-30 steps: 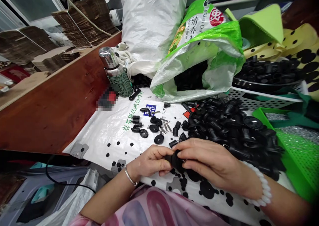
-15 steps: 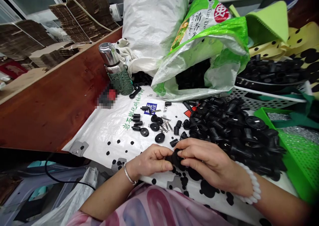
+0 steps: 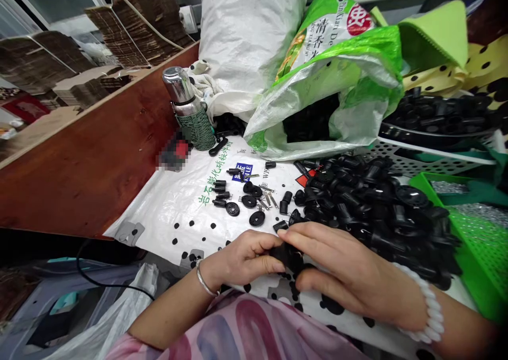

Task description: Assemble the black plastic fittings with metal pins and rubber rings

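Observation:
Near the front edge of the work surface, my left hand (image 3: 254, 257) pinches a black plastic part (image 3: 291, 257) with a rounded end. My right hand (image 3: 341, 270) is beside that end, fingers stretched out above it and the thumb apart below. Whether its fingertips touch the part I cannot tell. Just beyond my hands lies a small black cylinder (image 3: 280, 226). Black ridged discs (image 3: 257, 218), short black cylinders and thin metal strips (image 3: 273, 199) are scattered further out. A large heap of black plastic parts (image 3: 357, 201) rises to the right.
A green basket (image 3: 476, 243) holds small shiny metal pieces at the right. Behind the heap an opened green-and-white sack (image 3: 333, 79) contains black parts. A thermos (image 3: 190, 114) stands by the brown wooden board (image 3: 99, 153). A white sack (image 3: 254, 37) bulges at the back.
My right hand has loosened from the black part, its fingers straightening and its thumb moving apart. My left hand keeps its hold. The view has shifted slightly.

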`<state>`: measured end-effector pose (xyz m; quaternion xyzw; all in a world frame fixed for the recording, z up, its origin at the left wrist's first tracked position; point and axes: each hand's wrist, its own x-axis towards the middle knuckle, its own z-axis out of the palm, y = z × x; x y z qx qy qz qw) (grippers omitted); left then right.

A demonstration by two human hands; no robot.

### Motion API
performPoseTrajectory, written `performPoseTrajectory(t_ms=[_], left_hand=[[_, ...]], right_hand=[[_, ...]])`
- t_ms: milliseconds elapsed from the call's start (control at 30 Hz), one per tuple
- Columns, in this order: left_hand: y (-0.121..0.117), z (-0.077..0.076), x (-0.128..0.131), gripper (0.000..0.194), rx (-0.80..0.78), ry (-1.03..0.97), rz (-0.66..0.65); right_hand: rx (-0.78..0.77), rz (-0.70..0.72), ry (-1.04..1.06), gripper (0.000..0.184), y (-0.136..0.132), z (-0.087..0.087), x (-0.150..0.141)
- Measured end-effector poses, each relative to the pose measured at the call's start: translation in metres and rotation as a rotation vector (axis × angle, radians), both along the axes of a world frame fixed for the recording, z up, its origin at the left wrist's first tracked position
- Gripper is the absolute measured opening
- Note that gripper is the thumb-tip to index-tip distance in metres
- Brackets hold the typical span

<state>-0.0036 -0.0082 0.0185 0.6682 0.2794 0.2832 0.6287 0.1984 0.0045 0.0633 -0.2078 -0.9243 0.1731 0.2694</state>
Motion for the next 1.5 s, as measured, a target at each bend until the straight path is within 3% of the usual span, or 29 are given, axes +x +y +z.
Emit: performPoseTrajectory(t_ms=[167, 400, 500, 600, 733, 833, 1000, 1133, 1233, 1400, 1500], left_hand=[[-0.002, -0.002, 0.000, 0.029, -0.084, -0.002, -0.023], [-0.010, -0.014, -0.002, 0.040, -0.423, -0.098, -0.177], [-0.009, -0.018, -0.004, 0.043, -0.479, -0.121, -0.208], [-0.004, -0.014, -0.005, 0.040, -0.361, -0.105, -0.149], [0.002, -0.004, -0.007, 0.026, -0.004, -0.053, 0.002], [0.003, -0.001, -0.008, 0.023, 0.155, -0.014, 0.043], [0.000, -0.008, -0.009, 0.026, 0.103, -0.025, 0.151], [0.001, -0.012, -0.010, 0.024, 0.361, 0.055, 0.273], [0.001, -0.012, -0.010, 0.024, 0.501, 0.141, 0.251], [-0.001, -0.011, -0.008, 0.027, 0.504, 0.157, 0.211], [-0.002, -0.012, -0.006, 0.026, 0.484, 0.154, 0.220]], right_hand=[[-0.055, 0.053, -0.092, 0.034, -0.001, 0.004, 0.004], [-0.078, 0.224, -0.079, 0.039, -0.002, 0.001, 0.006], [-0.111, 0.249, -0.052, 0.041, -0.002, 0.003, 0.003], [-0.187, 0.214, -0.022, 0.041, 0.001, 0.002, 0.001], [-0.226, 0.150, 0.018, 0.038, 0.004, 0.000, -0.002], [-0.197, 0.129, 0.036, 0.039, 0.005, -0.001, -0.005], [-0.122, 0.042, 0.048, 0.042, 0.005, -0.004, -0.009], [-0.098, -0.049, 0.106, 0.040, 0.004, -0.009, -0.012], [-0.131, -0.054, 0.140, 0.039, 0.004, -0.012, -0.012], [-0.215, 0.034, 0.127, 0.038, 0.006, -0.015, -0.007], [-0.189, 0.032, 0.118, 0.038, 0.007, -0.015, -0.006]])
